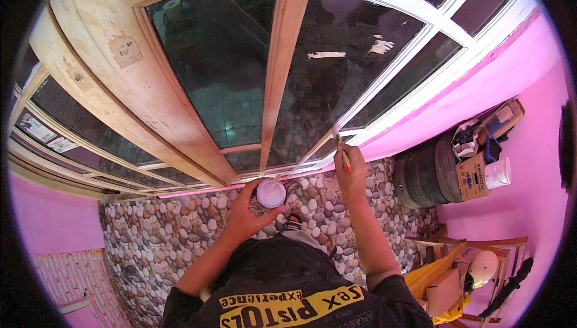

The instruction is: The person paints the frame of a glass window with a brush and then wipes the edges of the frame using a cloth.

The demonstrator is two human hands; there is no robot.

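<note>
**Brush (343, 151) On The Bar (386, 75)!**

And here's the right hand (353, 175), fingers closed round the brush, bristles right at the bar near the bottom edge of the window frame (288, 75). White above the bristles, wood-toned below! The left hand (247, 209) grips a cup (271, 205) (pale liquid (273, 196) inside, a stick (274, 181) leaning at the rim), held over the pebble-patterned floor (186, 226), near that same bottom edge. Tyres (421, 175) stand by the floor's right edge.
</note>
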